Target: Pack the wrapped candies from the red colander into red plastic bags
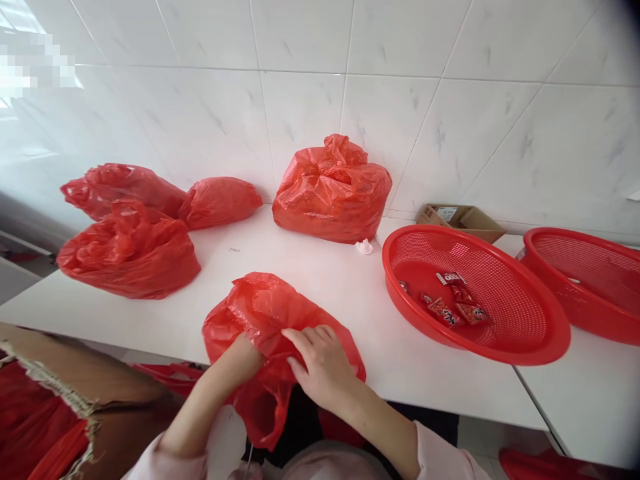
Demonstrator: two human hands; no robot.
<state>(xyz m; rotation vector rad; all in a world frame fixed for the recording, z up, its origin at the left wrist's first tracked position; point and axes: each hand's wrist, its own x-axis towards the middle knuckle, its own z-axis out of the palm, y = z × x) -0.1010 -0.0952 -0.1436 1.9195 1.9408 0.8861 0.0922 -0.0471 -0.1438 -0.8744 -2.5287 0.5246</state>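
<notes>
**Both hands at an open red bag by the near edge of the desk**

Reaches with the left hand (249, 352) into the gathered film of a red plastic bag (313, 313), lying at the near edge of the desk (235, 260) and hanging partly over it. Hides the left fingers in the plastic, so cannot tell whether spread or pinching. Lays the right hand (323, 363) on the near side of the same bag, palm down, with thumb and index finger parted on the film and the other fingers bent close together.

Toward the left end of the desk, three filled red bags (133, 257) lying touching or close together. At the back edge, against the tiled wall (305, 100), a bulky red bag (333, 200), with a crumpled white scrap (364, 247) just beside. To the right, a perforated red basket (510, 300) with small printed packets (457, 310) inside, an open cardboard box (473, 221) behind, and a second red basket (585, 293) farther right. At lower left, below desk level, a large carton (100, 373) containing red plastic (35, 427).
</notes>
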